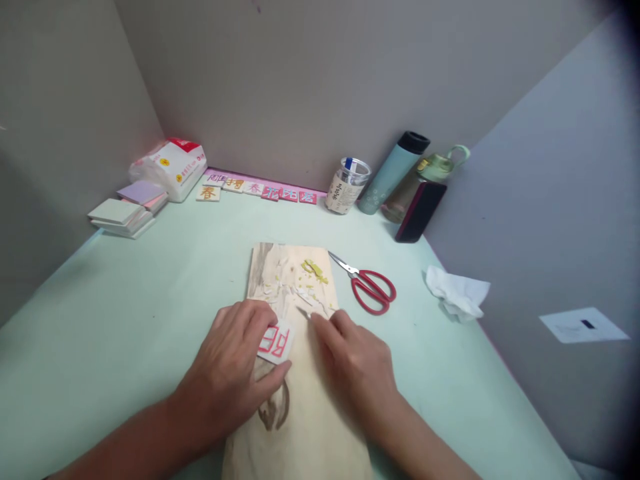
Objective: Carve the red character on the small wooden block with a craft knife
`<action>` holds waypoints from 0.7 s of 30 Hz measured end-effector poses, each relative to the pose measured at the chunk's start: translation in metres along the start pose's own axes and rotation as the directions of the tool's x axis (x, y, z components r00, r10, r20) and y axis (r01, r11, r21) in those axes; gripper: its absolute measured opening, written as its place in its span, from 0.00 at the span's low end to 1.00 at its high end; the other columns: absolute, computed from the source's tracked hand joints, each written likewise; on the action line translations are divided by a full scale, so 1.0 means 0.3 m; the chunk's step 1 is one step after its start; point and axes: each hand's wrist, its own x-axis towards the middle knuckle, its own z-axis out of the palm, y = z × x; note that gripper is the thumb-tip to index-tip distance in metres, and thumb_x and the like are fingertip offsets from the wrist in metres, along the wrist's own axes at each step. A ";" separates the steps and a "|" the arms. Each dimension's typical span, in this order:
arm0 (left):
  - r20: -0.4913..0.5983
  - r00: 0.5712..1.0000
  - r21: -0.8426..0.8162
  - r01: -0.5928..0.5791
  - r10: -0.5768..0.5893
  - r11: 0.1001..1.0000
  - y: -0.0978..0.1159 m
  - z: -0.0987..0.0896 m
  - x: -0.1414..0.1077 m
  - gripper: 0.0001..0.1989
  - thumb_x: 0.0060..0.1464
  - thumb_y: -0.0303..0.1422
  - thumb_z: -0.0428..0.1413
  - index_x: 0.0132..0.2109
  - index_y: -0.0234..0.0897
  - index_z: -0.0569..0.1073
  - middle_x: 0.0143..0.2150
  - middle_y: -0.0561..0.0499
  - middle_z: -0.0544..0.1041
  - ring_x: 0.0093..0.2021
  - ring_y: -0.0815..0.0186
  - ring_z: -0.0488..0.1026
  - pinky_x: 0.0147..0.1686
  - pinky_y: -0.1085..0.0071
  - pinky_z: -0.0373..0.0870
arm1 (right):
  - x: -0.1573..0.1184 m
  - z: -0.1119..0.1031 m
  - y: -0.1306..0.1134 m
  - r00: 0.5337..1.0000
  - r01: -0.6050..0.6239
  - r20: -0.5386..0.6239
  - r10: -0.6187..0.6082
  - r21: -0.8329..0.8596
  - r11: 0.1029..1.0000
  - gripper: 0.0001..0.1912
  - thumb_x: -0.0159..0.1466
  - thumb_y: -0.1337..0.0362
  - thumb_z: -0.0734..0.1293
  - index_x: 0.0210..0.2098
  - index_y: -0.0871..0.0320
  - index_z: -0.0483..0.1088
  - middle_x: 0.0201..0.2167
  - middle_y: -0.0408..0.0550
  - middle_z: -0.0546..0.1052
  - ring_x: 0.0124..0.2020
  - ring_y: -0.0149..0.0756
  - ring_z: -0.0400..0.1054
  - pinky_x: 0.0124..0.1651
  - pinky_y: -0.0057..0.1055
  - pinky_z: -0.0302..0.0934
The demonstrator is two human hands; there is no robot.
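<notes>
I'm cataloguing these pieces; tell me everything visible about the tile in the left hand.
The tile is a flat, whitish piece with straight edges, marked with a red character. Its material is unclear. It sits over the wooden board, slightly turned; the left hand grips it from the left, hiding part of it. Whether it rests flat is hard to tell.

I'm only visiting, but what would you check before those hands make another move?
1. Tile steadied: left hand holds the white tile by its edges. Ok.
2. Tool gripped: right hand holds the pointed tool. Ok.
3. Tip apart from left fingers: a gap shows. Ok.
4. Tip raised off the wooden board: cannot tell.
5. Board free of scraps: yellow-green shavings lie on it. Not ok.
6. Scissors out of both hands: yes, lying beyond the right hand. Ok.
</notes>
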 end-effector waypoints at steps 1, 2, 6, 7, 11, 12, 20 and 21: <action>0.003 1.000 -0.001 0.000 0.000 1.000 0.000 0.000 -0.003 0.14 0.57 0.30 0.57 0.49 0.38 0.62 0.48 0.44 0.69 0.48 0.51 0.68 0.48 0.54 0.64 | 0.010 0.004 0.011 0.999 -0.035 0.005 0.035 0.017 0.999 0.13 0.69 0.72 0.58 0.44 0.57 0.74 0.29 0.45 0.72 0.22 0.32 0.61 0.25 0.31 0.46; 0.003 1.000 -0.001 -0.001 0.001 1.000 -0.001 0.000 -0.007 0.15 0.57 0.30 0.56 0.49 0.38 0.63 0.48 0.44 0.70 0.49 0.51 0.68 0.48 0.54 0.64 | 0.018 0.005 0.021 0.998 -0.069 0.007 0.069 0.053 0.996 0.12 0.70 0.70 0.59 0.44 0.57 0.74 0.29 0.45 0.72 0.22 0.32 0.62 0.25 0.30 0.46; -0.020 0.999 -0.005 -0.043 0.043 0.999 -0.012 0.007 -0.025 0.15 0.58 0.30 0.54 0.52 0.37 0.63 0.51 0.42 0.71 0.52 0.51 0.68 0.52 0.53 0.63 | 0.033 -0.015 0.032 0.987 -0.157 0.064 0.144 0.287 0.945 0.11 0.71 0.67 0.59 0.47 0.56 0.72 0.32 0.45 0.73 0.26 0.31 0.67 0.28 0.26 0.53; -0.034 0.998 -0.012 -0.061 0.061 0.998 -0.015 0.012 -0.028 0.15 0.59 0.29 0.54 0.53 0.37 0.63 0.51 0.42 0.71 0.53 0.51 0.68 0.52 0.53 0.63 | 0.033 -0.024 0.026 0.983 -0.178 0.098 0.154 0.338 0.924 0.09 0.71 0.66 0.61 0.47 0.55 0.72 0.32 0.44 0.73 0.27 0.31 0.67 0.28 0.25 0.55; -0.096 0.992 -0.063 -0.082 0.076 0.995 -0.022 0.030 -0.037 0.16 0.60 0.30 0.53 0.55 0.38 0.65 0.54 0.43 0.70 0.55 0.53 0.69 0.54 0.57 0.67 | 0.033 -0.049 -0.008 0.952 -0.267 0.262 0.159 0.455 0.849 0.04 0.66 0.62 0.69 0.38 0.55 0.72 0.31 0.42 0.71 0.29 0.31 0.67 0.31 0.25 0.57; -0.106 0.992 -0.078 -0.077 0.068 0.994 -0.022 0.033 -0.039 0.16 0.60 0.30 0.54 0.55 0.38 0.65 0.53 0.43 0.70 0.55 0.53 0.69 0.53 0.58 0.68 | 0.034 -0.051 -0.014 0.943 -0.283 0.297 0.151 0.473 0.835 0.03 0.66 0.63 0.70 0.36 0.55 0.72 0.32 0.42 0.71 0.30 0.31 0.68 0.32 0.25 0.58; -0.106 0.989 -0.144 -0.118 0.103 0.982 -0.013 0.038 -0.047 0.14 0.61 0.28 0.53 0.54 0.40 0.66 0.51 0.44 0.71 0.53 0.56 0.71 0.52 0.62 0.72 | 0.034 -0.052 -0.017 0.925 -0.320 0.357 0.127 0.557 0.766 0.07 0.68 0.68 0.66 0.31 0.56 0.68 0.32 0.42 0.71 0.32 0.31 0.68 0.36 0.25 0.58; -0.098 0.989 -0.145 -0.123 0.109 0.982 -0.012 0.039 -0.048 0.14 0.61 0.27 0.53 0.54 0.40 0.66 0.51 0.44 0.71 0.53 0.57 0.71 0.52 0.62 0.72 | 0.033 -0.054 -0.016 0.929 -0.310 0.351 0.119 0.557 0.771 0.08 0.68 0.69 0.65 0.31 0.56 0.67 0.32 0.42 0.71 0.32 0.31 0.68 0.36 0.25 0.58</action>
